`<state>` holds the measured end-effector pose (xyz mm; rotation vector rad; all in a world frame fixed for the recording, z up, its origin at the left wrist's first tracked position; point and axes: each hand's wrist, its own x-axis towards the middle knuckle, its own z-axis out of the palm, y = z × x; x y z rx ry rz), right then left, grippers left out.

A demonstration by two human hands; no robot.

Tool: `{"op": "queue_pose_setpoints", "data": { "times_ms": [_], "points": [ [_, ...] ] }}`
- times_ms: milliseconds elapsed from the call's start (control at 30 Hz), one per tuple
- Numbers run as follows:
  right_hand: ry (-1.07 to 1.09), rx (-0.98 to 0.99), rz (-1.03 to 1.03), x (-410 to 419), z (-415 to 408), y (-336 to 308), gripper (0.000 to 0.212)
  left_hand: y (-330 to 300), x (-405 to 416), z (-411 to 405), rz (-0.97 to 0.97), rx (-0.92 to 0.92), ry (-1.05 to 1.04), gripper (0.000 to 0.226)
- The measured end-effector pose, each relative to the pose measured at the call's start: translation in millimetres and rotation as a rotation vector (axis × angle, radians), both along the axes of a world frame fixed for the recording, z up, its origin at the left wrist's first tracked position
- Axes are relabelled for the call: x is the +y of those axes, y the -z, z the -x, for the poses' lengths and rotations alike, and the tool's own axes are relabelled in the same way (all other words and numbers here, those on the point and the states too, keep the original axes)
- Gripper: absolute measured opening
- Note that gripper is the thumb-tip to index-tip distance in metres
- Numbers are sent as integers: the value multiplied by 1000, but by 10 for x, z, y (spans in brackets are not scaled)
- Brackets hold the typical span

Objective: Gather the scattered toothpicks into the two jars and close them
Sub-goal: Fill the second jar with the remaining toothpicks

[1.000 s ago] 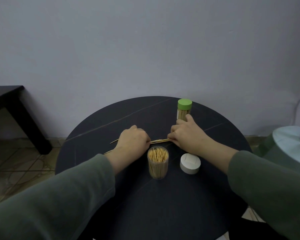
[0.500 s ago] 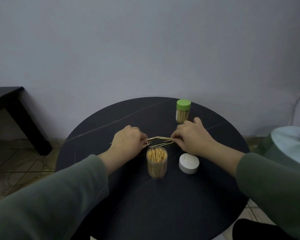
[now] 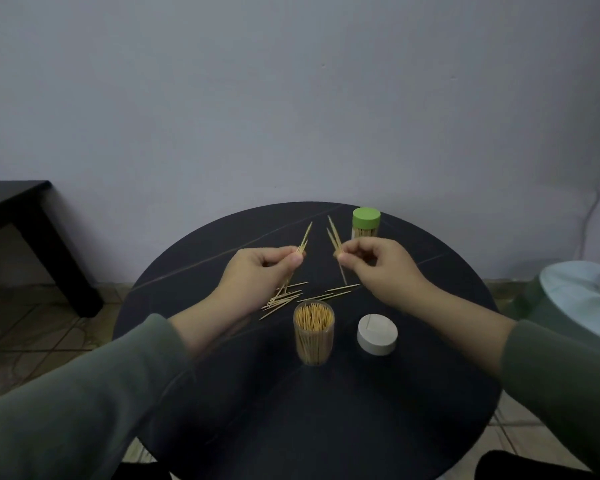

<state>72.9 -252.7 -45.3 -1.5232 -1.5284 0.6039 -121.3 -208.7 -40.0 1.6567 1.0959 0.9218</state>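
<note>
Fingers (image 3: 293, 255) of our left hand (image 3: 257, 271) pinch a few toothpicks (image 3: 303, 241), and our right hand (image 3: 378, 265) pinches a second small bunch (image 3: 334, 237), both raised above the counter (image 3: 326, 410). Below and between the fingers we see loose toothpicks (image 3: 288, 298) on the counter; nearer us stand the open jar (image 3: 313, 332), full, and its white lid (image 3: 377, 334) just right of it. Beyond the right fingers stands the green-capped jar (image 3: 365, 222), closed.
</note>
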Motion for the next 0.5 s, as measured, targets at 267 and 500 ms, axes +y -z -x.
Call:
{"op": "queue_pose_setpoints", "data": {
  "times_ms": [267, 500],
  "points": [
    [-158, 327, -4, -228, 251, -20, 16, 41, -213, -15, 252, -326, 50, 31],
    [-200, 222, 58, -294, 224, 127, 11, 260, -335, 13, 342, -335, 131, 36]
  ]
}}
